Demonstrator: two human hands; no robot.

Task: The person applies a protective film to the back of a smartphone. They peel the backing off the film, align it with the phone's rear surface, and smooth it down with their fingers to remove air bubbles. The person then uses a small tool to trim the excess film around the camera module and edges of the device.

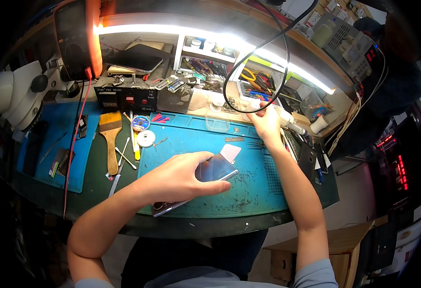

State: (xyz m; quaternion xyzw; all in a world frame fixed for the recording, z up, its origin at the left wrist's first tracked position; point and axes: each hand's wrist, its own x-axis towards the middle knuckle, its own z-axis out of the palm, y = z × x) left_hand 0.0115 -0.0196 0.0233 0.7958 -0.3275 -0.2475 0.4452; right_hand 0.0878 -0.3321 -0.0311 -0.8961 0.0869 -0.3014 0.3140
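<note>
My left hand (179, 175) is wrapped over a smartphone (216, 168) with a glossy dark face, tilted above the blue work mat (210, 144). Thumb and fingers grip its edges, and the palm covers its middle. A small pale pink square piece (230, 153) shows just past the phone's far end. My right hand (267, 124) reaches to the back of the bench, its fingers closed around a small white-topped bottle (254, 104). Part of the bottle is hidden by the fingers. Left of that hand are a clear plastic box (218, 124) and a small white jar (217, 102).
A wide brush (110, 139), cotton swabs (126, 156) and a white spool (146, 138) lie left of the mat. A microscope (21, 96) stands far left. A black cable loop (226, 86) hangs near my right hand. Pliers (249, 75) and tools fill trays behind.
</note>
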